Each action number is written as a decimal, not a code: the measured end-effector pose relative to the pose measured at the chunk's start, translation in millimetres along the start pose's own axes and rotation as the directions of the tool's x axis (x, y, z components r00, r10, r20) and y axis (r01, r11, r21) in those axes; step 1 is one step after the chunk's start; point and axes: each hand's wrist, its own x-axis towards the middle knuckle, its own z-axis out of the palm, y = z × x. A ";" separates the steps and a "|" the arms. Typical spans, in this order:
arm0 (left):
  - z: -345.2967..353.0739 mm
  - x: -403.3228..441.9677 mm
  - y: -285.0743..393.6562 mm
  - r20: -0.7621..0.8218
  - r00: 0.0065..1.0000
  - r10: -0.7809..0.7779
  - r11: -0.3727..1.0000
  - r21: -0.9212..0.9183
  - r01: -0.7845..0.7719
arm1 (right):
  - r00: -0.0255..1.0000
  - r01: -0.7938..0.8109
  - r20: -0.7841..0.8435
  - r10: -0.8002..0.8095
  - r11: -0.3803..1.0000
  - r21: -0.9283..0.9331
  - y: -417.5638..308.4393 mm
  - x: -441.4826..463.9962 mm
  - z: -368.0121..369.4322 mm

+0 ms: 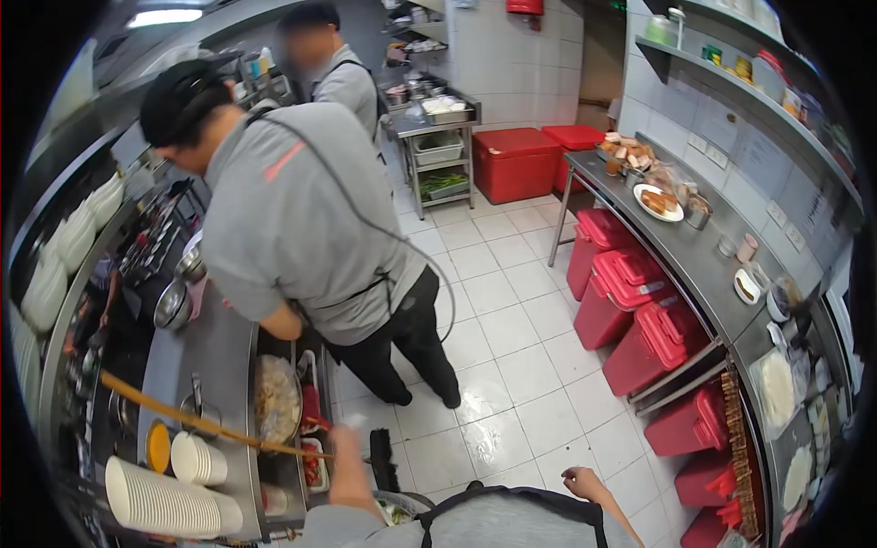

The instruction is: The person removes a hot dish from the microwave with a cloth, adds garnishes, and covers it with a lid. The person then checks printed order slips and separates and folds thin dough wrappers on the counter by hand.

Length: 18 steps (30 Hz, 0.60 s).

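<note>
At lower left of frame, I see blurred left hand [345, 449] at end of long wooden stick [151, 399], grip unclear. Right hand [581, 479], lower right: partly open, fingers loosely curled.

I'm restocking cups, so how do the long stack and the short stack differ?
The long stack has many more cups; the short stack has fewer. The long stack's cups look wider, the short stack's narrower. Both are pale, nested and on the counter.
</note>
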 end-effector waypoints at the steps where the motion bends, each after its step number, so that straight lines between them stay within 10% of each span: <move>1: 5.0 -26.2 41.9 -0.041 0.996 0.075 0.986 -0.148 -0.080 | 1.000 -0.010 0.017 0.010 1.000 -0.017 5.0 0.3 5.3; 3: 13.9 -31.7 121.0 0.152 0.967 0.203 0.859 -0.501 -0.102 | 0.996 -0.062 0.067 0.064 0.998 -0.019 16.3 0.8 15.8; 4: 28.9 -14.1 167.1 0.187 0.935 0.300 0.421 -0.906 0.046 | 0.994 -0.078 0.073 0.078 0.997 -0.008 19.5 -0.7 18.9; 6: 17.3 19.1 254.7 0.183 0.852 0.491 -0.221 -0.920 0.325 | 0.991 -0.102 0.090 0.101 0.995 0.007 24.6 -3.5 21.9; 7: -40.9 11.2 297.8 0.307 0.828 0.469 -0.196 -0.878 0.436 | 0.990 -0.120 0.079 0.119 0.993 0.009 28.1 -4.2 23.2; 10: -144.3 42.1 390.8 0.029 0.741 0.671 -0.256 -0.929 0.269 | 0.983 -0.180 0.042 0.178 0.983 0.037 34.4 -7.6 27.8; 18: -470.8 28.1 445.1 -0.408 0.776 0.480 -0.521 -0.845 -0.122 | 0.938 -0.345 0.018 0.346 0.928 0.141 49.3 -24.7 33.6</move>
